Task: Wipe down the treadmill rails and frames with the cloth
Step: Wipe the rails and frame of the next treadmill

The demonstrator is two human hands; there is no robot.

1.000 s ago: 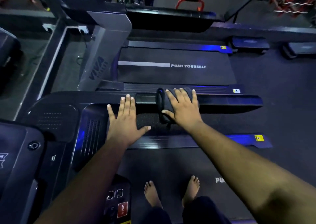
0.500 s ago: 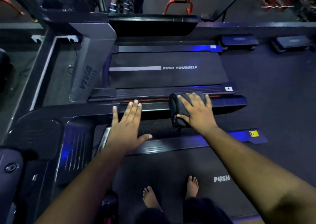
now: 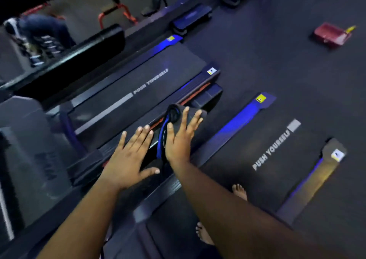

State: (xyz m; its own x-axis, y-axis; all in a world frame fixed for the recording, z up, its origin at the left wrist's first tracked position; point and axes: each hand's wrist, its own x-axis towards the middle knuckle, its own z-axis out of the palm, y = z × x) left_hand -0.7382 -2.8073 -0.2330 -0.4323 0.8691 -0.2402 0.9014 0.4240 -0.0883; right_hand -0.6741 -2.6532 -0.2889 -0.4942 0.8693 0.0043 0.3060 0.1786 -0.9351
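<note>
The dark gym floor [image 3: 277,51] fills the right side of the view, and two treadmills stand side by side on it. The nearer treadmill belt [image 3: 247,159] carries the words "PUSH YOURSELF", and the person's bare feet [image 3: 239,191] stand on it. The second treadmill belt [image 3: 138,76], with the same words, lies just beyond the black handrail [image 3: 204,96] that runs between the two machines. A blue-lit side rail [image 3: 243,116] of the nearer treadmill lies just beside this handrail. Far on the floor lies a red object [image 3: 330,35], too blurred to name. The left hand [image 3: 128,155] lies flat on the handrail with straight, spread fingers and holds nothing. The right hand [image 3: 178,140] presses with straight, spread fingers on the cloth [image 3: 172,116], a dark folded cloth with a blue edge, which lies draped over the handrail, just beside the left hand.
</note>
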